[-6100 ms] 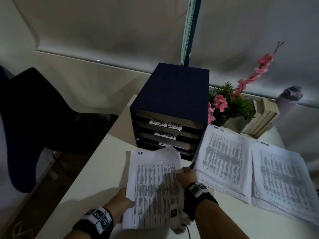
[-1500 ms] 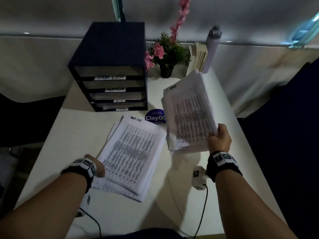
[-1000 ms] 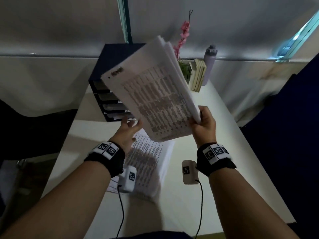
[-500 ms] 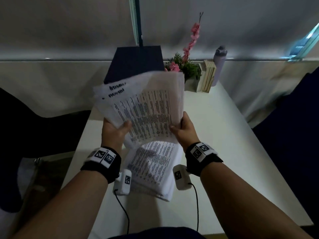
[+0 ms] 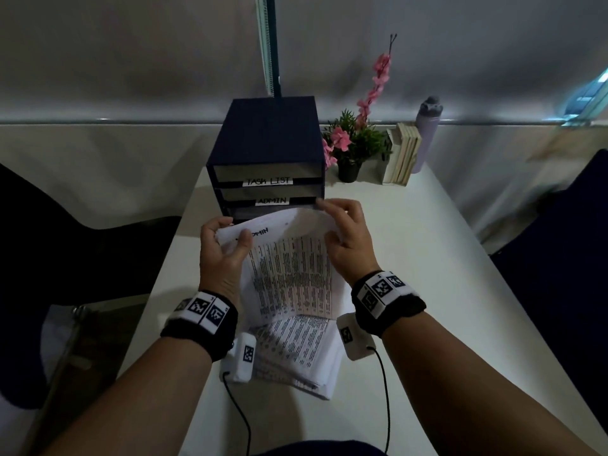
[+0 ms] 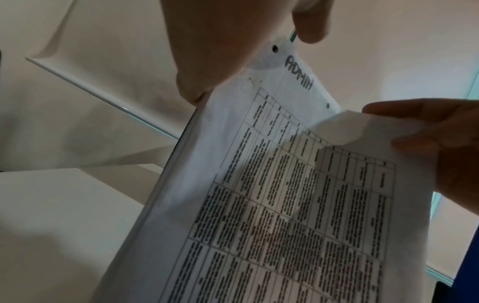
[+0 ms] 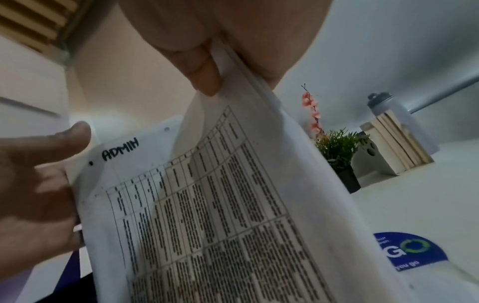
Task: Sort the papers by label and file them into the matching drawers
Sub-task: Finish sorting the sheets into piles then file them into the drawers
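Both hands hold a stack of printed sheets marked ADMIN (image 5: 289, 268) in front of the dark blue drawer unit (image 5: 268, 139). My left hand (image 5: 223, 248) grips the stack's top left corner, thumb on the sheet by the written label. My right hand (image 5: 342, 232) pinches the top right corner, which curls over. The stack's top edge lies against the unit just below the ADMIN drawer label (image 5: 272, 201); the TASK LIST label (image 5: 269, 181) is above it. The left wrist view shows the ADMIN sheets (image 6: 285, 184), and so does the right wrist view (image 7: 220, 205). The lower drawers are hidden behind the paper.
A second paper stack (image 5: 296, 353) lies on the white table (image 5: 427, 291) under my wrists. At the back right stand a potted plant with pink flowers (image 5: 352, 149), books (image 5: 403, 156) and a bottle (image 5: 427, 126). A blue round sticker (image 7: 412, 250) is on the table. Dark chairs flank the table.
The ADMIN stack has come down from chest height and forward to the drawer unit. Both hands have slid up to its top corners, and its top edge now bends against the unit's front.
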Demonstrator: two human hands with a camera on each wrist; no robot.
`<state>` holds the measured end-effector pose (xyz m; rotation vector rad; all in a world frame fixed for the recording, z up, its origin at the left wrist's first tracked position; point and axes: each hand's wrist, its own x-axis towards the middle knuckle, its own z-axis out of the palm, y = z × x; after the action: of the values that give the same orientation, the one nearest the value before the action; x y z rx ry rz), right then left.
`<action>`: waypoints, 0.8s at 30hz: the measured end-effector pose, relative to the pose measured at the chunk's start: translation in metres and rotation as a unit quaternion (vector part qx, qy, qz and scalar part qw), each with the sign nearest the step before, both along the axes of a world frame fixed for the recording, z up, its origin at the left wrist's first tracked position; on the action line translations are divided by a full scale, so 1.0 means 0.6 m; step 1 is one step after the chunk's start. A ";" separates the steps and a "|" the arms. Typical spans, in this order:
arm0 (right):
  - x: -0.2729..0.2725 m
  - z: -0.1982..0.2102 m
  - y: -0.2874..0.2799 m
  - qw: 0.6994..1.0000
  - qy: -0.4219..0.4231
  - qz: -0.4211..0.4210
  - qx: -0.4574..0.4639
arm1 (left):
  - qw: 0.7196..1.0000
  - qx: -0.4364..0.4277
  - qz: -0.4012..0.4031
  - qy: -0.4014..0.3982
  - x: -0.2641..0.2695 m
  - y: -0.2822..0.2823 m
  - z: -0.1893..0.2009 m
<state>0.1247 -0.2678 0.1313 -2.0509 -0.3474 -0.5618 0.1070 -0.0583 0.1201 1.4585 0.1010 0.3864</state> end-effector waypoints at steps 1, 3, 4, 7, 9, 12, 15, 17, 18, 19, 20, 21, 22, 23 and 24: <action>0.002 -0.005 -0.003 1.000 -0.019 -0.010 -0.014 | 1.000 0.005 0.000 0.002 0.003 0.000 -0.003; -0.002 -0.011 -0.007 1.000 -0.014 -0.012 0.018 | 1.000 0.000 -0.010 0.026 0.009 0.004 -0.014; -0.007 -0.012 -0.009 0.997 0.026 0.000 0.072 | 0.999 -0.002 -0.015 0.047 0.012 0.006 -0.022; -0.024 -0.023 -0.005 0.943 0.203 0.034 0.261 | 0.989 0.027 -0.034 0.138 0.011 0.005 -0.053; -0.023 -0.050 0.000 0.929 0.276 0.029 0.245 | 0.979 0.069 -0.046 0.188 0.012 0.007 -0.076; -0.006 -0.060 -0.002 0.933 0.303 -0.019 0.195 | 0.971 0.126 -0.021 0.201 0.029 0.008 -0.084; 0.026 -0.041 -0.010 0.935 0.279 -0.042 0.216 | 0.976 0.120 0.019 0.182 0.059 0.004 -0.052; 0.048 -0.033 -0.010 0.940 0.280 -0.028 0.190 | 0.978 0.092 0.027 0.187 0.087 0.015 -0.039; 0.059 -0.036 -0.008 0.943 0.285 -0.029 0.168 | 0.974 0.095 0.029 0.202 0.102 0.024 -0.041; 0.070 -0.046 -0.005 0.943 0.294 -0.039 0.147 | 0.966 0.105 0.027 0.234 0.116 0.033 -0.044; 0.079 -0.056 -0.001 0.942 0.306 -0.052 0.131 | 0.955 0.113 0.025 0.273 0.128 0.043 -0.056; 0.089 -0.071 0.003 0.939 0.319 -0.063 0.113 | 0.941 0.116 0.022 0.317 0.137 0.052 -0.067; 0.095 -0.083 0.009 0.936 0.334 -0.070 0.090 | 0.926 0.119 0.019 0.358 0.141 0.059 -0.079; 0.100 -0.094 0.014 0.932 0.350 -0.069 0.066 | 0.915 0.122 0.015 0.385 0.139 0.062 -0.085; 0.104 -0.102 0.020 0.926 0.370 -0.062 0.044 | 0.907 0.121 0.013 0.404 0.138 0.067 -0.096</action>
<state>0.1872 -0.2558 0.0703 -2.0419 0.2532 0.1486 0.1897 -0.0182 0.0627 1.7885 0.7612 -0.2206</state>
